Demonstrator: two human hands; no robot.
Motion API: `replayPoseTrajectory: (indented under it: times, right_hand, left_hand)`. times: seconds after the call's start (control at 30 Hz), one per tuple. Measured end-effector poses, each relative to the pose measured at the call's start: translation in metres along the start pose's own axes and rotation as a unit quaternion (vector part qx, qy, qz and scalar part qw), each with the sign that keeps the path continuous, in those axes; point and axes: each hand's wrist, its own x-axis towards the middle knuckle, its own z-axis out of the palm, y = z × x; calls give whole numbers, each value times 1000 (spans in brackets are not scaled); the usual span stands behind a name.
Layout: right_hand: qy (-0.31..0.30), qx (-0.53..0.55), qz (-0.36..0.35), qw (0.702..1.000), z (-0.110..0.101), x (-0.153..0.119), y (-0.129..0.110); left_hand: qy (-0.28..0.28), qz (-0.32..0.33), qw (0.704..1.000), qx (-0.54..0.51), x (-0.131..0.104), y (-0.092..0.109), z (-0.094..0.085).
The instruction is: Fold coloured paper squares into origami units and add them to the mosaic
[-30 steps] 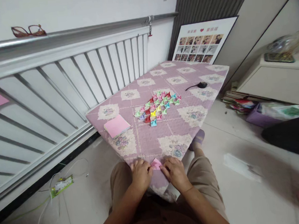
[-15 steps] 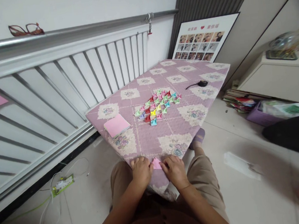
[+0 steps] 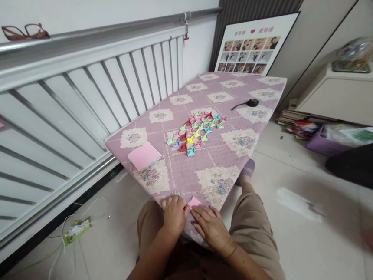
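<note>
A small folded piece of pink paper lies near the close corner of the cloth-covered table, its tip pointing away from me. My left hand is curled at the paper's left edge, with the thumb and finger closed on that corner. Flat across the paper's lower right part lies my right hand, its fingers stretched out and covering some of it. Farther up the table, several small folded paper pieces in many colours stand in slanting rows. A stack of square pink paper rests to their left.
The table has a purple floral cloth. A black spoon-shaped object lies at its far right. A white radiator runs along the left, with glasses on the pipe above. A power strip with cables sits on the floor.
My right hand has moved left, from the paper's right edge to lying flat over its lower part. My left hand has stayed by the left edge. The view has shifted slightly.
</note>
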Motion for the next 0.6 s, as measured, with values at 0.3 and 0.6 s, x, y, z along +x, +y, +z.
replayPoseTrajectory:
  times: [0.3,0.6]
  right_hand:
    - [-94,-41,46,994,-9,8,1]
    - [-85,-56,74,992,-12,24,-5]
  left_hand:
    - [8,6,1000,-28,-5,-8,5]
    - [-4,8,1000,-26,-5,-6,1]
